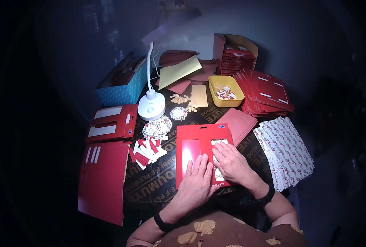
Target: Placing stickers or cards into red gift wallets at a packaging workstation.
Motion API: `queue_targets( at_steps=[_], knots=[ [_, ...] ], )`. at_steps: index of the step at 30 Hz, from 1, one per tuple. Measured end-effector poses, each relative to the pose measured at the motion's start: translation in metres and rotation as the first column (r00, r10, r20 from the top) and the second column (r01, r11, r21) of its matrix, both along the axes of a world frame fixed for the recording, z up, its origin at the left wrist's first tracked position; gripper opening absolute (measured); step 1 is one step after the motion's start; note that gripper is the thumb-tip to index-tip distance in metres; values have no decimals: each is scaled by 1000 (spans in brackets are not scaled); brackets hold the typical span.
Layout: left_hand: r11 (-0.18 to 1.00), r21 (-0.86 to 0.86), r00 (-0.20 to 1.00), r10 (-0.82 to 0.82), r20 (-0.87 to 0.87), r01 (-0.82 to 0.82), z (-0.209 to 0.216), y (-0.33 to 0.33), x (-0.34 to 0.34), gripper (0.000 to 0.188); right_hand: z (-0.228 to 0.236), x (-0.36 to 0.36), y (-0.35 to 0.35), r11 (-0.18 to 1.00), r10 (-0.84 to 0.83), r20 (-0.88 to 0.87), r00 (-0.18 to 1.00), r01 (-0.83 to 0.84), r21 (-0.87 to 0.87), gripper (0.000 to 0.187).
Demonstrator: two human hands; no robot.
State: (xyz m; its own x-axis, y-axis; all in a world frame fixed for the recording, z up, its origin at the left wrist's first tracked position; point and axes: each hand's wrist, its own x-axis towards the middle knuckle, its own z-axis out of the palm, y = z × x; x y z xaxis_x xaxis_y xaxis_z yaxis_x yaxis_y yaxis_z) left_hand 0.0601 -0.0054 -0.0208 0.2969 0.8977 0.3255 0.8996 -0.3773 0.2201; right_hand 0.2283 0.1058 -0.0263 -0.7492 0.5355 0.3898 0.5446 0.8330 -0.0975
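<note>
A red cardboard wallet pack [182, 136] with a hanging hole and two window-like panels lies in front of me, close to the table's near edge. My left hand [194, 179] rests flat across its lower left part, fingers stretched over the shiny red panel [190, 150]. On the right panel, a white patterned paper piece [219, 176] shows, partly covered by my right hand [233, 164], whose fingers lie extended over it. Neither hand grips anything. Pink-red sheets [239, 125] sit just behind the pack's right corner.
Patterned paper sheets [288, 150] lie at right, below stacked red folders [269, 92]. A yellow tub [226, 103] holds small scraps. Left are a white lamp [151, 106], paper strips [148, 151], round stickers [157, 127], red cards [101, 177] and a blue box [123, 89].
</note>
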Motion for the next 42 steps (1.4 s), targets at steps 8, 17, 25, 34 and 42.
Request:
queue_targets(
  at_steps=[8,17,25,34,42],
  knots=[
    [992,125,957,-11,290,-27,7,-8,-30,58,18,4,11,968,69,-122,990,-96,-232,39],
    [991,101,995,86,54,-91,0,-12,-41,27,68,-24,43,979,72,-145,987,-98,-181,27],
    [989,104,994,97,47,-102,3,-6,-38,29,97,-70,119,909,-118,58,991,131,-395,23],
    [981,165,930,35,366,-102,12,-1,-64,26,66,-98,185,873,-34,97,995,77,-482,18],
    [953,225,839,50,541,-201,6,1,-76,19,28,-118,214,895,-108,-5,994,95,-437,11]
  ],
)
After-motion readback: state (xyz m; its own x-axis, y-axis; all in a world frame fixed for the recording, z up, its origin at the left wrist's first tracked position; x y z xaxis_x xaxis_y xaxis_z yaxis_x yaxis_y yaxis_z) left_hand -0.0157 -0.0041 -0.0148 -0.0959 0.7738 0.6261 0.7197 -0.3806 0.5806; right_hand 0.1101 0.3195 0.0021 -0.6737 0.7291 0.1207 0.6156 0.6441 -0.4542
